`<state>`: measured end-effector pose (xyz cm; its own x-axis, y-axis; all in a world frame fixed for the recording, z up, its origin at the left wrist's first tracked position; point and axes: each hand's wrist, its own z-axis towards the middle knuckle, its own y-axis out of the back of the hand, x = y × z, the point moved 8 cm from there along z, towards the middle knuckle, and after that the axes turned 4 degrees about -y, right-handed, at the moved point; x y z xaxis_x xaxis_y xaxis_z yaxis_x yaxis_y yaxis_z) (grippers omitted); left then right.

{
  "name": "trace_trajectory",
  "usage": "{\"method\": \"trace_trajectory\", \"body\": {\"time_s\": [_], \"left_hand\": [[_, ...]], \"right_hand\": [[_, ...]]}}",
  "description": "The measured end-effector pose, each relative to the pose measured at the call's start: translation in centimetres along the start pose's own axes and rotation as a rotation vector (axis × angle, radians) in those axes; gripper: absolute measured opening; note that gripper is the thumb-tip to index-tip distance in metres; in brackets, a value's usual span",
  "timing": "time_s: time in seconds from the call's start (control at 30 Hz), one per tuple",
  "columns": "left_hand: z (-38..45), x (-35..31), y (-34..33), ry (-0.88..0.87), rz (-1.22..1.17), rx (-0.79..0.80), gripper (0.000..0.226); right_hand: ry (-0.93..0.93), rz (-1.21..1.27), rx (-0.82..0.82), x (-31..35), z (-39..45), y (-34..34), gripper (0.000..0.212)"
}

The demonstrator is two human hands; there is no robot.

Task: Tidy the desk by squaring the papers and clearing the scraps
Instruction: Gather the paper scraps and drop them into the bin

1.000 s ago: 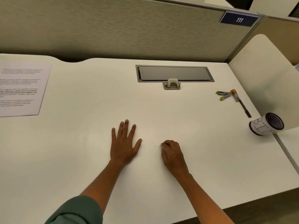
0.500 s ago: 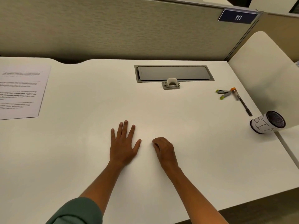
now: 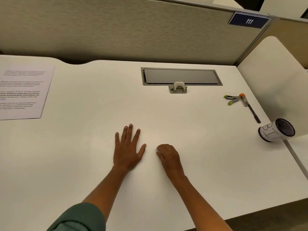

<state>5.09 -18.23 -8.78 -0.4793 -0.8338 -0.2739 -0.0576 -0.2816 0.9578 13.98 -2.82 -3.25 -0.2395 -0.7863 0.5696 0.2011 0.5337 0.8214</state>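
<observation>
At far left of the white laminate desk (image 3: 83,147), the white printed sheet of paper (image 3: 25,92) lies flat, cut off by the frame edge, well apart from both your hands. Your left hand (image 3: 127,151) lies palm-down near desk centre, fingers spread and flat on the surface, holding nothing; a green sleeve (image 3: 80,219) is pushed up that forearm. Just beside it, your right hand (image 3: 168,155) rests on the desk with fingers curled under; whether it pinches any scrap you cannot tell. Farther back sits the grey recessed cable hatch (image 3: 180,76). To the right lie a small green-tipped stapler (image 3: 230,99) and an orange-capped black pen (image 3: 250,107), touching. At the right edge, a tipped black mesh cup wrapped in a hand-lettered white label (image 3: 275,130) lies on its side.
</observation>
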Motion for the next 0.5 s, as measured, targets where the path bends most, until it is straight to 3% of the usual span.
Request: {"method": "trace_trajectory", "body": {"time_s": [0.13, 0.27, 0.5], "left_hand": [[0.2, -0.1, 0.0, 0.002, -0.003, 0.008, 0.069], [0.1, 0.0, 0.0, 0.002, -0.001, 0.011, 0.070], [0.0, 0.0, 0.0, 0.003, 0.006, 0.025, 0.070]], "right_hand": [[0.041, -0.067, 0.044, 1.2, 0.0, -0.7, 0.018], [-0.087, -0.034, 0.099, 0.8, 0.4, -0.8, 0.023], [-0.086, -0.187, 0.125, 1.5, 0.2, -1.0, 0.029]]}}
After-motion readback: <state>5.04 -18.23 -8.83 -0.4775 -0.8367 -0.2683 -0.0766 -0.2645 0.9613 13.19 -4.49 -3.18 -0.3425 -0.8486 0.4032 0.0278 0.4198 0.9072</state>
